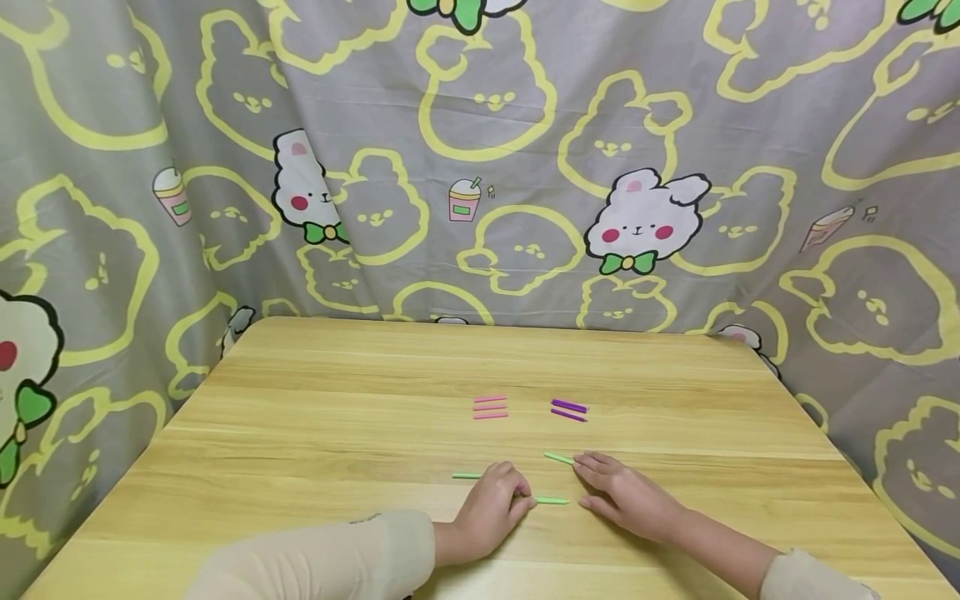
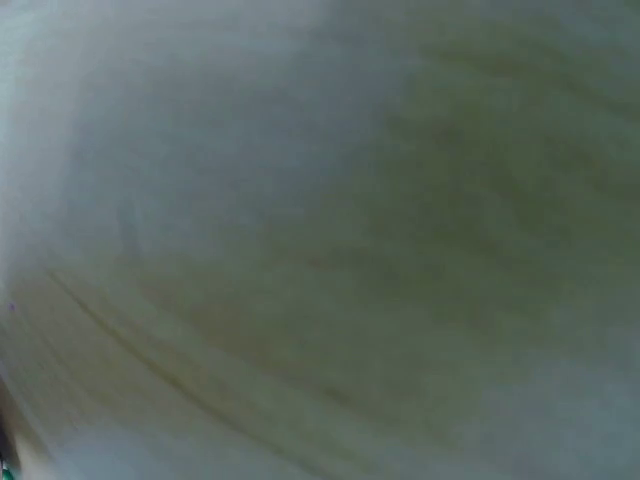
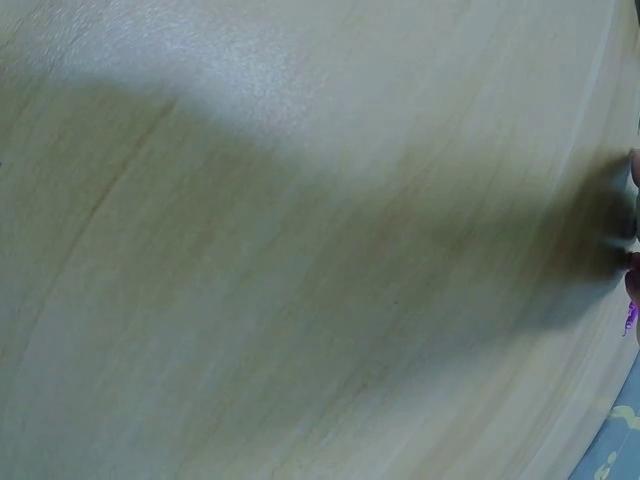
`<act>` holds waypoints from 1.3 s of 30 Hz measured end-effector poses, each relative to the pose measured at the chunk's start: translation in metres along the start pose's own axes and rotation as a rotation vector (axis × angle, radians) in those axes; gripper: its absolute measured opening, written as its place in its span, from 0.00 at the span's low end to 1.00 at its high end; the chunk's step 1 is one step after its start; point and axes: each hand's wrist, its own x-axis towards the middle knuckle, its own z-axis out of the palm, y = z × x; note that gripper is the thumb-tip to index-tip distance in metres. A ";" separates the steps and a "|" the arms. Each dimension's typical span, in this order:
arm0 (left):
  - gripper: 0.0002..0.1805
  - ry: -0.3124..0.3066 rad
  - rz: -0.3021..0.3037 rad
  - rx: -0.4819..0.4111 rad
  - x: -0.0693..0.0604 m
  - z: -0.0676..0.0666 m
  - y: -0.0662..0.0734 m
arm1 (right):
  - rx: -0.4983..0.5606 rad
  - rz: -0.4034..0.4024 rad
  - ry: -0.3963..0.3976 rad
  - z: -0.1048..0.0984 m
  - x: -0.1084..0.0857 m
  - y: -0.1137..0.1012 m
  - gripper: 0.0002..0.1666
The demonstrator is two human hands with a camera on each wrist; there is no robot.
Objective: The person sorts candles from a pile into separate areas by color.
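In the head view my left hand [image 1: 490,507] rests low over the table, its thumb and forefinger pinching the left end of a thin light-green stick [image 1: 552,501]. Another green stick [image 1: 465,476] pokes out behind that hand, partly covered by it. To the right, my right hand [image 1: 628,497] lies with fairly straight fingers touching the end of a third green stick [image 1: 558,457], its thumb held apart. Only fingertips [image 3: 633,285] show at the edge of the right wrist view. The left wrist view is mostly blurred tabletop.
Farther back on the wooden table [image 1: 337,400], three pink sticks [image 1: 491,407] lie in a row. Several purple sticks [image 1: 569,409] lie to their right. A grey patterned curtain [image 1: 510,192] hangs behind the table and along its sides.
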 end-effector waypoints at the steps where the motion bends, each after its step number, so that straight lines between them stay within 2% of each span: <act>1: 0.05 -0.002 0.001 0.005 0.000 0.000 0.000 | -0.001 0.000 -0.002 0.000 0.000 0.000 0.29; 7: 0.05 -0.015 -0.006 0.001 -0.003 -0.002 0.000 | 0.005 0.013 -0.015 0.000 0.001 0.000 0.29; 17: 0.05 0.036 0.000 -0.007 -0.009 -0.007 -0.006 | -0.002 0.017 -0.016 0.001 0.001 0.000 0.28; 25: 0.05 0.049 -0.013 -0.020 -0.012 -0.011 -0.011 | 0.004 0.024 -0.027 0.001 0.001 0.000 0.29; 33: 0.05 0.099 0.023 -0.004 -0.017 -0.019 -0.018 | -0.020 0.013 -0.004 0.002 0.000 0.001 0.28; 39: 0.05 0.110 0.040 0.013 -0.020 -0.024 -0.025 | -0.015 0.014 -0.014 0.000 0.001 0.001 0.28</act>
